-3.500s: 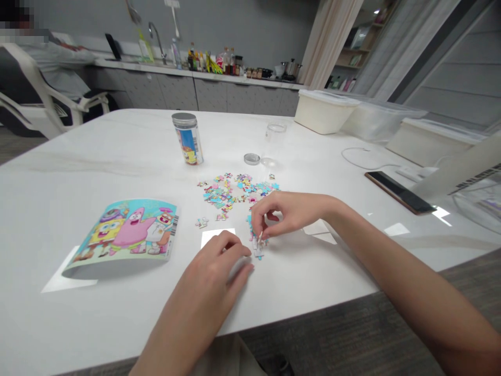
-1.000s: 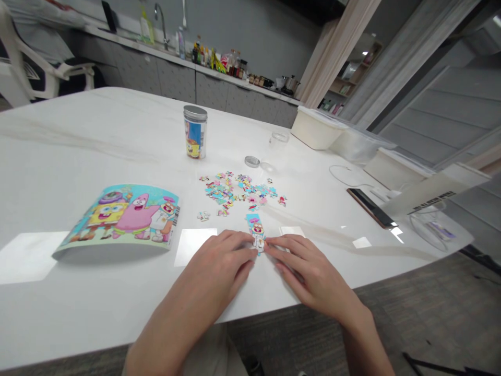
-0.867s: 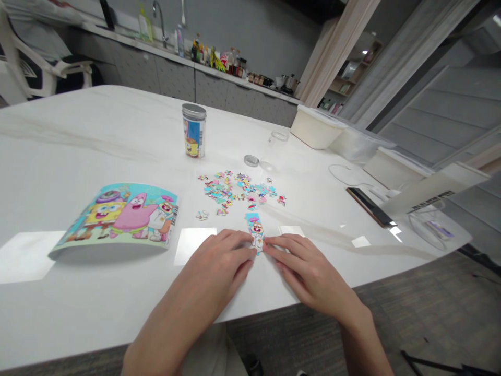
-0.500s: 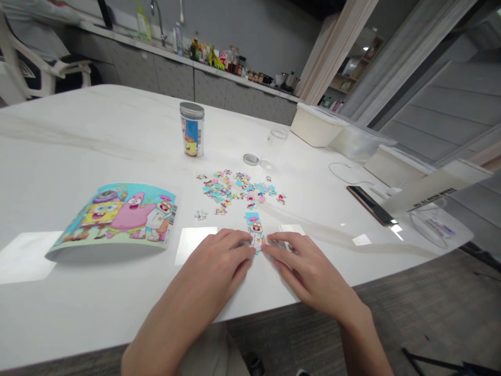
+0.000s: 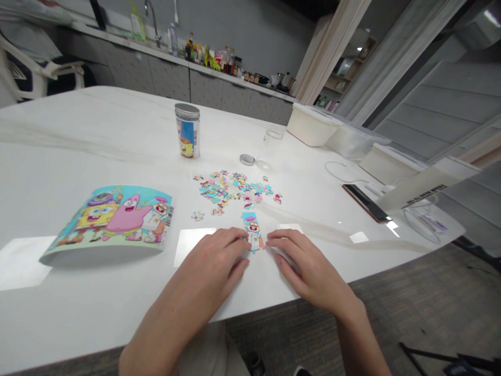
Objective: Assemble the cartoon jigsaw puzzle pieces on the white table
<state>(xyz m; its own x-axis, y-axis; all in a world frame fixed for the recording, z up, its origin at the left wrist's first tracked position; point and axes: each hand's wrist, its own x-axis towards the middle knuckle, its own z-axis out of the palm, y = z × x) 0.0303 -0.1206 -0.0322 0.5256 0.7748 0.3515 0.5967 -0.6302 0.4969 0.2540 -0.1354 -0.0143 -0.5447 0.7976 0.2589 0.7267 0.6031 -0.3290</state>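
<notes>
In front of me lies a short strip of joined jigsaw pieces (image 5: 253, 231), showing a cartoon figure in a white suit. My left hand (image 5: 220, 261) rests on the table with its fingers stretched out, the fingertips touching the strip's lower left edge. Just right of the strip is my right hand (image 5: 303, 263), open, its fingers spread and a small gap from the strip. Beyond the strip spreads a pile of loose jigsaw pieces (image 5: 219, 192). A curled picture sheet (image 5: 117, 218) with cartoon figures lies to the left.
A printed jar with a metal lid (image 5: 187, 130) stands behind the pile. Near it are a loose lid (image 5: 247, 160) and a clear jar (image 5: 273, 143). White bins (image 5: 313, 125) and a phone (image 5: 365, 203) sit to the right on the white table (image 5: 97, 303).
My right hand has moved off the strip's right edge, leaving a small gap and showing more of the strip. My left hand has barely moved. The view has shifted slightly.
</notes>
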